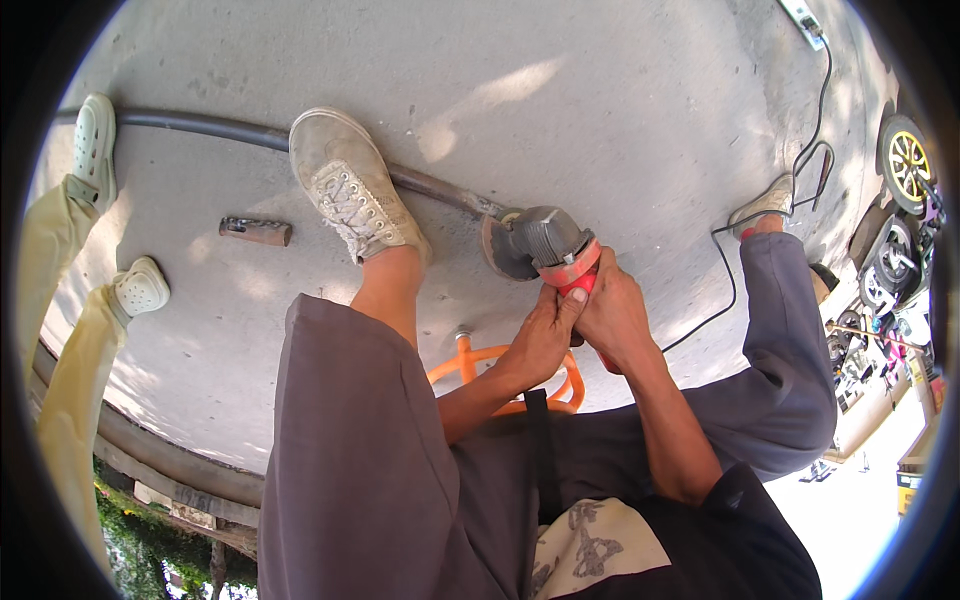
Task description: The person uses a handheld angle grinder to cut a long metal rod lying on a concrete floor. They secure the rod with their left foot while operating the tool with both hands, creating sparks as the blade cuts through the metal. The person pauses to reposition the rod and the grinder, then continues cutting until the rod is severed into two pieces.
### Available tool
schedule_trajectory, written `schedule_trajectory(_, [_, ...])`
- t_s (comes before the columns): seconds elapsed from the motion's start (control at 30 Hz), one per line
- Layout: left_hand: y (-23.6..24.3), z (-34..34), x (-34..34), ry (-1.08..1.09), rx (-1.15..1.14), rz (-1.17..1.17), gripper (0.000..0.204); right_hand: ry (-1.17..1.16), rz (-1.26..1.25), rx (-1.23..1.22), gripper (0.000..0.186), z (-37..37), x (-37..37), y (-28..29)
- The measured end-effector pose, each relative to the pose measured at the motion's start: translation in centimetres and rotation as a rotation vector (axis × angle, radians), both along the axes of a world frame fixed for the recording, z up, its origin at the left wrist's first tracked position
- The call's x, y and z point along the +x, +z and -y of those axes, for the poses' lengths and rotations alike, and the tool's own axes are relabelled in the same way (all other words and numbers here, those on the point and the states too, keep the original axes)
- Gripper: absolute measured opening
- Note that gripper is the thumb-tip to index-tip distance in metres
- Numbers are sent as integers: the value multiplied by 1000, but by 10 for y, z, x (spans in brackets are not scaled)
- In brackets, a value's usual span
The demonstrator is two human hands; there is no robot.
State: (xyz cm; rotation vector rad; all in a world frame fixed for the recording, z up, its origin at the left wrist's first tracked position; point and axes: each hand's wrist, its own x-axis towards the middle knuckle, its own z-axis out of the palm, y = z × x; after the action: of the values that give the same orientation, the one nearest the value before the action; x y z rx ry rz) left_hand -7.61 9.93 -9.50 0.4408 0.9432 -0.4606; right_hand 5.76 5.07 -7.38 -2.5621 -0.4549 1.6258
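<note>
Both my hands are closed on a red and grey angle grinder (552, 236). My left hand (540, 338) grips its red body from the left, thumb on top. My right hand (615, 312) wraps the body from the right. The grinder's disc (508, 248) is at the near end of a long dark metal pipe (440, 186) lying on the ground; whether disc and pipe touch, I cannot tell. My left shoe (350, 185) rests on the pipe. A short cut piece of pipe (256, 232) lies to the left.
Under me is an orange stool (470, 362). A black cord (728, 275) runs past my right shoe (765, 205) to a white power strip (803, 22). Another person's pale clogs (140, 286) stand at left. Parked motorcycles (890, 260) are at far right.
</note>
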Motion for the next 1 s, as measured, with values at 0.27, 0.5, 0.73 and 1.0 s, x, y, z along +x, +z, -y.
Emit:
schedule_trajectory(0.27, [0,7,2,-44,-41,-12,75,12,19,-13,49,9,0,1])
schedule_trajectory(0.5, [1,1,1,-19,-12,20,74,33,38,-3,49,9,-1,2])
schedule_trajectory(0.73, [8,19,-5,-141,-89,69,74,-77,-7,-73,54,31,-4,25])
schedule_trajectory(1.0, [11,31,-25,-263,47,97,72,-226,-68,-8,63,52,-22,29])
